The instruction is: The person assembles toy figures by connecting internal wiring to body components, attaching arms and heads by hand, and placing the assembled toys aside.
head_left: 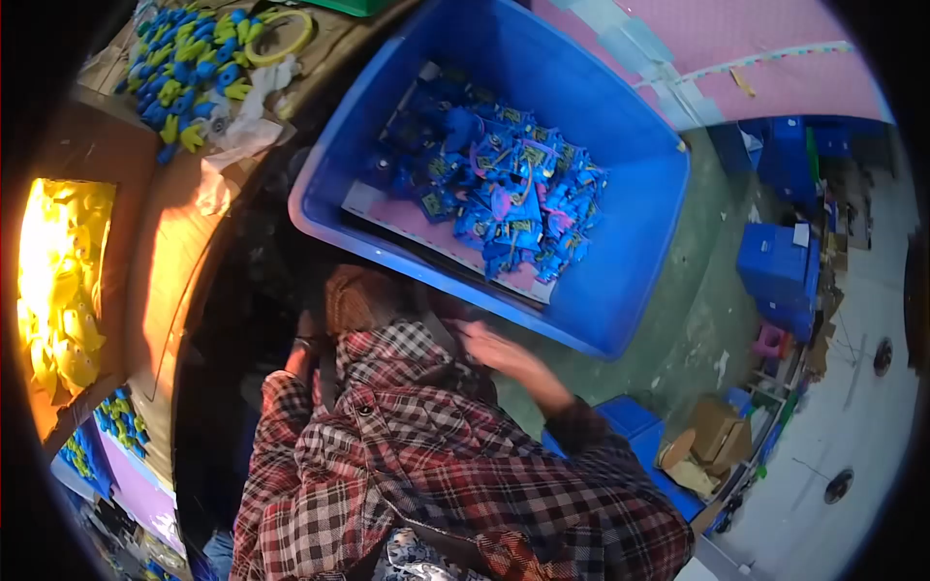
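Observation:
My right hand (499,351) is beside my lap, just below the near rim of a large blue bin (426,275). Its fingers look stretched out towards the left, slightly blurred, and I see nothing held in them. On the other side of my lap, my left hand (308,327) is in deep shadow by the dark gap under the table, and its fingers cannot be made out. Inside the bin lies a heap of small blue packets (528,194) with printed labels and some pink and purple pieces. Pale boards show beneath the heap.
At the left, a cardboard-covered table (179,261) bears blue and yellow-green pieces (184,68) and a yellow tape ring (279,39). A brightly lit box holds yellow pieces (68,339). Blue crates (775,261) and an open carton (717,433) stand at the right.

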`<action>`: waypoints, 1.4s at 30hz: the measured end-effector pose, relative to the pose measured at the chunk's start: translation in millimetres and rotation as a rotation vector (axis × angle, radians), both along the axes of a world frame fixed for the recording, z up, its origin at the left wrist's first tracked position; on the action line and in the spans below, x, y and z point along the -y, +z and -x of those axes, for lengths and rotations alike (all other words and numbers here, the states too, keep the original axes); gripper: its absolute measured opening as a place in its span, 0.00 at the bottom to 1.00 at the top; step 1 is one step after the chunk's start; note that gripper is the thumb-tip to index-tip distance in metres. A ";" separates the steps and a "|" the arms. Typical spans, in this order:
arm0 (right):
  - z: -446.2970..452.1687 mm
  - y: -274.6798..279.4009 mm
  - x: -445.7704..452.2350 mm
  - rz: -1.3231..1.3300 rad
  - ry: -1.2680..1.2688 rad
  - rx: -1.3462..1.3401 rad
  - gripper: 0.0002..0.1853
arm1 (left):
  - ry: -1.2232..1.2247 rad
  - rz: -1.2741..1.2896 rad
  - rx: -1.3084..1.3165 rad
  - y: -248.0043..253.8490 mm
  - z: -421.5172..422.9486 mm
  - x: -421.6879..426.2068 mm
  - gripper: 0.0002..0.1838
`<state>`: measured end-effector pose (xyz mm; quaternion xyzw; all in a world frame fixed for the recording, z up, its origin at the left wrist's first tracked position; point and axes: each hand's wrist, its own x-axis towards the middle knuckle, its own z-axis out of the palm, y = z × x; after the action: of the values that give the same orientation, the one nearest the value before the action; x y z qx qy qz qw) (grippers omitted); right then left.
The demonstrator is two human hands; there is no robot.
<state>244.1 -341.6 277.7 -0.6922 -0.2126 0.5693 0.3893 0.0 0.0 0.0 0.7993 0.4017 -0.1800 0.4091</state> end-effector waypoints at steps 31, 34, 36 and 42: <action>-185.6 188.8 -170.3 -0.421 -0.175 0.374 0.18 | 0.233 0.355 1.088 336.8 -185.1 -5.6 0.27; -143.8 214.5 -245.3 -0.494 0.009 0.204 0.23 | 0.426 1.005 1.093 350.1 -177.7 -38.6 0.34; -125.4 207.0 -293.0 -0.446 0.116 0.138 0.29 | 0.312 1.236 1.221 348.8 -154.1 -54.4 0.35; -47.2 167.5 -405.1 -0.555 0.256 -0.040 0.26 | 0.800 0.696 1.366 362.1 -46.5 -62.8 0.23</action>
<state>291.3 63.6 445.2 -0.5159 -0.4377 0.5473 0.4927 46.5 62.8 362.1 0.3602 0.2412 0.3847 0.8150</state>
